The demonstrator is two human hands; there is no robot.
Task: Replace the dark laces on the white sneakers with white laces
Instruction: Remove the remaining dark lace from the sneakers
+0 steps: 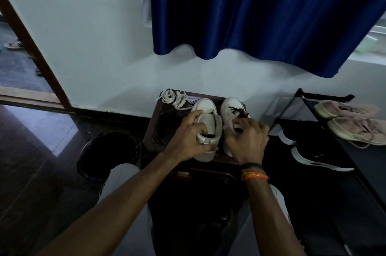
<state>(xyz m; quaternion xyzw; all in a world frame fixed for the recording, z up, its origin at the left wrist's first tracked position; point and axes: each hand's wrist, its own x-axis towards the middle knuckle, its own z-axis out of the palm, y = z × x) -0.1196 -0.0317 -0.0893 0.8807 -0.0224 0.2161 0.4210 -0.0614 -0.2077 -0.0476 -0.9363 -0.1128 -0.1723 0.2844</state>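
Two white sneakers [208,117] are sat side by side on a dark stool [152,130]. The left one is gripped by the left hand [188,140]; dark laces [238,112] on the other are pinched by the right hand [247,138]. White laces [174,98] are piled just beyond the left hand.

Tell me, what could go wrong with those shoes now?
1. The white laces lie at the far corner of the small table, partly over its edge; a bump might drop them.
2. The right hand pinches the dark lace; a hard tug could drag the right sneaker off.
3. The room is dim, so eyelets may be missed.
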